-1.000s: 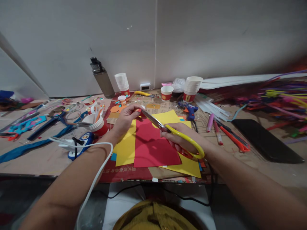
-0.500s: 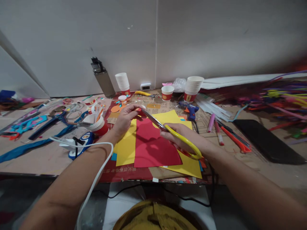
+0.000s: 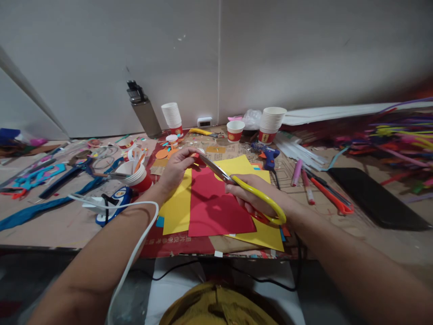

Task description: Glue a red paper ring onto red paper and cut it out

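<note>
Scissors [image 3: 259, 194] with a yellow handle, red on its inner side, are gripped in my right hand [image 3: 248, 192]. Their metal blades slant up and left to my left hand [image 3: 177, 169]. Between the thumb and fingers of that hand is a small red piece of paper [image 3: 195, 155], right at the blade tips; its shape is mostly hidden. Below both hands lies a red sheet of paper [image 3: 216, 214], on top of yellow sheets [image 3: 177, 212]. A hand's shadow falls across the red sheet.
Stacked paper cups [image 3: 272, 122], a single cup [image 3: 236, 131], a glue gun [image 3: 269, 159] and a yellow utility knife [image 3: 202, 131] stand or lie behind. A black phone [image 3: 375, 196] and markers [image 3: 297, 173] are at right. Left are cups [image 3: 140, 180], pliers [image 3: 67, 178] and a white cable [image 3: 142, 239].
The scissors' handle has tilted slightly, and its lower red loop shows more. Both hands stay in nearly the same place, and the sheets have not moved.
</note>
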Available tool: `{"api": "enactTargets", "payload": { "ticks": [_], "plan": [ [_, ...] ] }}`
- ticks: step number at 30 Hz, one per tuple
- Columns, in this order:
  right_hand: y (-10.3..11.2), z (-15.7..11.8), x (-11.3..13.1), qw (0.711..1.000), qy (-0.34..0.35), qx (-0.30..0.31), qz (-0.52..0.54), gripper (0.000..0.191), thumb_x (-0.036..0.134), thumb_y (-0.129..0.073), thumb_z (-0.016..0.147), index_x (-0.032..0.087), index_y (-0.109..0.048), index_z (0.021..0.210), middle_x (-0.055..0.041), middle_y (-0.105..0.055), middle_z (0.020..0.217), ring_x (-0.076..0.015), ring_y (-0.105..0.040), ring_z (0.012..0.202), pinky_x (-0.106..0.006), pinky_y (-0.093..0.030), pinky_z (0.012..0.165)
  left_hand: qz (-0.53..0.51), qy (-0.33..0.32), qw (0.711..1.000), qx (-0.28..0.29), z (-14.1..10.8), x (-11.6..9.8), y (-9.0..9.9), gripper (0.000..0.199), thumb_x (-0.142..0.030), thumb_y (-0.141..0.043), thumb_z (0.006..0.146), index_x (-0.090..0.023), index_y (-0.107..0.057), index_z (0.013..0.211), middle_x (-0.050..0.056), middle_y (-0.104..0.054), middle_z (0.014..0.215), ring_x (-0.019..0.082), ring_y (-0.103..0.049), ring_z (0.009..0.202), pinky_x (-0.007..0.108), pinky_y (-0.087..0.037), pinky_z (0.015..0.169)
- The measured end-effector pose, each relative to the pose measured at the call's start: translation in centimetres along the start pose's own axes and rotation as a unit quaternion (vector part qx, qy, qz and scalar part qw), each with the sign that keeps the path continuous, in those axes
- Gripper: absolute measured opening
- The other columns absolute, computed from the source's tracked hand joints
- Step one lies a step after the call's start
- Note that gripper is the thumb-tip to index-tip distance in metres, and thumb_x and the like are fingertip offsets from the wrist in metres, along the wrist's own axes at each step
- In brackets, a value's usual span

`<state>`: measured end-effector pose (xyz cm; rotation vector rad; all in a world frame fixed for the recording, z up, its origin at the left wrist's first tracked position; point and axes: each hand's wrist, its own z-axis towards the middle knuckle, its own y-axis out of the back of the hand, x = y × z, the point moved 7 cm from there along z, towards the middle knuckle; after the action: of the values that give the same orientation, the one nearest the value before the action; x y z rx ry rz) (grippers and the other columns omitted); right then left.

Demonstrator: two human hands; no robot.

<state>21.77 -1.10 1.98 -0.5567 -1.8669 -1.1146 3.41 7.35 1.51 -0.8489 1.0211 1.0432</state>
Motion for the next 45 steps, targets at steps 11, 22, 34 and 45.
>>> {"api": "enactTargets", "payload": {
  "ticks": [11, 22, 34, 45],
  "plan": [
    [-0.1, -0.2, -0.2, 1.000, 0.010, -0.023, -0.012, 0.025, 0.042, -0.048, 0.093, 0.021, -0.047, 0.079, 0.0057, -0.051, 0.055, -0.0070, -0.048, 0.038, -0.018, -0.036, 0.036, -0.011, 0.006, 1.000, 0.002, -0.1, -0.4, -0.2, 0.014, -0.024, -0.066, 0.076, -0.017, -0.067, 0.088, 0.004, -0.073, 0.086, 0.015, -0.070, 0.068, 0.025, -0.057, 0.059],
    [0.8, -0.1, -0.3, 0.995, 0.032, -0.081, 0.050, 0.025, 0.045, -0.049, 0.091, 0.021, -0.051, 0.084, 0.0057, -0.051, 0.057, -0.0069, -0.044, 0.037, -0.020, -0.034, 0.035, 0.029, -0.006, 0.997, -0.071, 0.3, -0.1, 1.0, 0.021, -0.030, -0.067, 0.078, -0.018, -0.066, 0.095, 0.004, -0.072, 0.083, 0.015, -0.069, 0.073, 0.025, -0.055, 0.060],
    [2.7, 0.9, -1.4, 0.964, 0.094, -0.231, 0.089, 0.031, 0.045, -0.070, 0.077, 0.021, -0.056, 0.088, 0.0048, -0.052, 0.061, -0.0087, -0.045, 0.048, -0.023, -0.035, 0.045, 0.095, 0.047, 0.994, -0.032, -0.9, 0.4, -1.2, 0.021, -0.036, -0.071, 0.078, -0.016, -0.066, 0.081, 0.000, -0.064, 0.073, 0.011, -0.058, 0.061, 0.023, -0.047, 0.057],
    [2.0, 1.0, -1.0, 0.970, 0.124, -0.202, 0.061, 0.038, 0.042, -0.075, 0.073, 0.019, -0.058, 0.099, 0.0041, -0.053, 0.070, -0.0107, -0.044, 0.059, -0.024, -0.034, 0.053, 0.181, 0.091, 0.972, 0.119, -2.5, 0.3, -5.3, 0.019, -0.033, -0.068, 0.078, -0.015, -0.069, 0.079, 0.000, -0.064, 0.072, 0.010, -0.053, 0.064, 0.023, -0.040, 0.061]
  ]
}}
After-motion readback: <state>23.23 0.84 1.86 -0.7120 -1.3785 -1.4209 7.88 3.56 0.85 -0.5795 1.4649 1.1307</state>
